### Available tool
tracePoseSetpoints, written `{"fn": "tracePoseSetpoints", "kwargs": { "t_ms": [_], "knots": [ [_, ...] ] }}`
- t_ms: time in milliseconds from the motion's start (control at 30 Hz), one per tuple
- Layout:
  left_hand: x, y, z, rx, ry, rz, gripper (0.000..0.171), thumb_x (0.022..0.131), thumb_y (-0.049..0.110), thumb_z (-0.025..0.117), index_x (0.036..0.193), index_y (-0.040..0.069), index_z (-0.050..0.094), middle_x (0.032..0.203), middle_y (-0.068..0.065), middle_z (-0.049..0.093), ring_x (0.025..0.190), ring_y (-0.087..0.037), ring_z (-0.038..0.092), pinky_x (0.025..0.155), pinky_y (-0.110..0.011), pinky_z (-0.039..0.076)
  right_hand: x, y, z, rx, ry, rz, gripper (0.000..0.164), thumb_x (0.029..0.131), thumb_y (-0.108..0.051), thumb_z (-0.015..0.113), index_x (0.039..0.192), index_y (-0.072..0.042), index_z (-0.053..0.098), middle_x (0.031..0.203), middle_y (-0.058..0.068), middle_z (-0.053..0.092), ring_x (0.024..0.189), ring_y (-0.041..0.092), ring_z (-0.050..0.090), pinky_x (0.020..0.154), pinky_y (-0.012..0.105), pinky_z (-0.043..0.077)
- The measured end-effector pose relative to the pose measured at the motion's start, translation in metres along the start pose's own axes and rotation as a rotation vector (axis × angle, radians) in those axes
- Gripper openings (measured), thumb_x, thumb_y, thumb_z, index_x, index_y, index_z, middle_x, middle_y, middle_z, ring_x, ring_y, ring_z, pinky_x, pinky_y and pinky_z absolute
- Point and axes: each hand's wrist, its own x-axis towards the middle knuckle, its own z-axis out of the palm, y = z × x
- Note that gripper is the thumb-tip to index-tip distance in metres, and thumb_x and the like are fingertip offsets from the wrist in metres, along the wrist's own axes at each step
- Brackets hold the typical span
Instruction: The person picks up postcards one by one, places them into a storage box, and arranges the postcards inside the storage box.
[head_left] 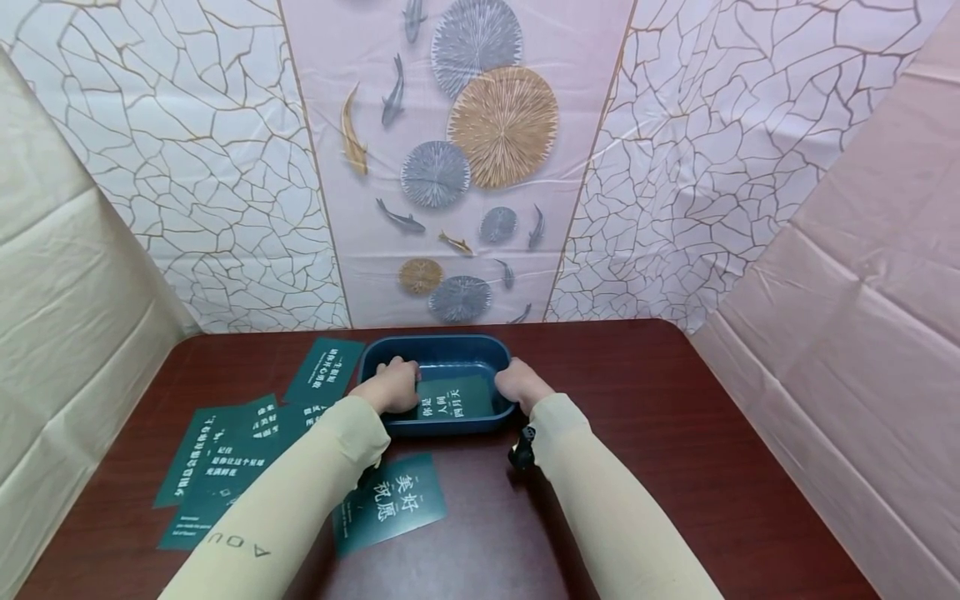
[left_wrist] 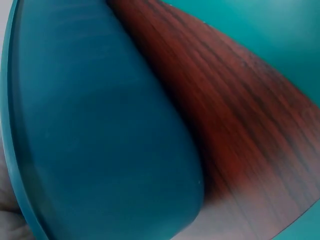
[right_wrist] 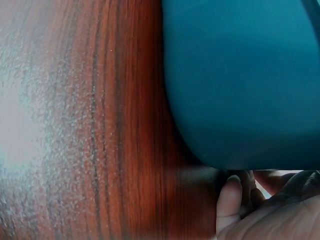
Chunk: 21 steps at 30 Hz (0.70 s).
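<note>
At center frame, a right hand [head_left: 522, 385] grips a blue tray [head_left: 450, 427]; whether the left hand [head_left: 392, 386] grips is unclear.

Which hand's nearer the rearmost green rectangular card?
Left. The left hand is just right of the green rectangular card, at the left end of the blue rounded tray; the right hand is farther away, at the tray's right end.

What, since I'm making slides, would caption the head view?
Left hand and right hand at opposite ends of a blue tray holding a green card.
</note>
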Motion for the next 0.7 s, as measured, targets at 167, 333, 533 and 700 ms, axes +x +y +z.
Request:
{"fn": "tracePoseSetpoints", "kwargs": {
  "t_ms": [167,333,533,700],
  "knots": [
    [0.0005,0.0024,0.0022,-0.021,0.001,0.027,0.029,0.094,0.016,0.064,0.122,0.008,0.058,0.116,-0.013,0.05,0.099,-0.03,0.041,0.091,-0.044,0.034,0.0009,0.0002,-0.0001,-0.009,0.009,0.002,0.059,0.101,-0.01,0.038,0.153,0.002,0.013,0.156,0.019,0.019,0.138,0.035,0.027,0.107,0.054,0.03],
    [0.0002,0.0027,0.0028,-0.033,-0.007,0.024,0.029,0.094,0.016,0.063,0.123,0.01,0.058,0.117,-0.013,0.05,0.098,-0.029,0.041,0.091,-0.044,0.034,0.0022,0.001,0.0006,-0.011,0.02,0.015,0.059,0.1,-0.01,0.039,0.152,0.002,0.015,0.155,0.019,0.022,0.136,0.034,0.03,0.106,0.054,0.031],
    [-0.0006,0.0015,0.0027,-0.085,0.001,0.002,0.028,0.094,0.016,0.062,0.121,0.009,0.059,0.118,-0.014,0.05,0.099,-0.031,0.039,0.091,-0.045,0.034,0.0013,0.0011,0.001,-0.006,0.019,0.005,0.059,0.1,-0.01,0.04,0.153,0.001,0.015,0.156,0.018,0.022,0.135,0.034,0.031,0.106,0.054,0.032],
    [0.0006,0.0017,0.003,-0.085,0.008,-0.005,0.026,0.095,0.017,0.061,0.119,0.009,0.059,0.117,-0.014,0.049,0.098,-0.031,0.039,0.09,-0.044,0.034,0.0006,0.0004,0.0024,-0.002,0.027,0.011,0.059,0.1,-0.01,0.041,0.152,0.001,0.017,0.154,0.017,0.026,0.133,0.033,0.033,0.105,0.054,0.032]
  ]
}}
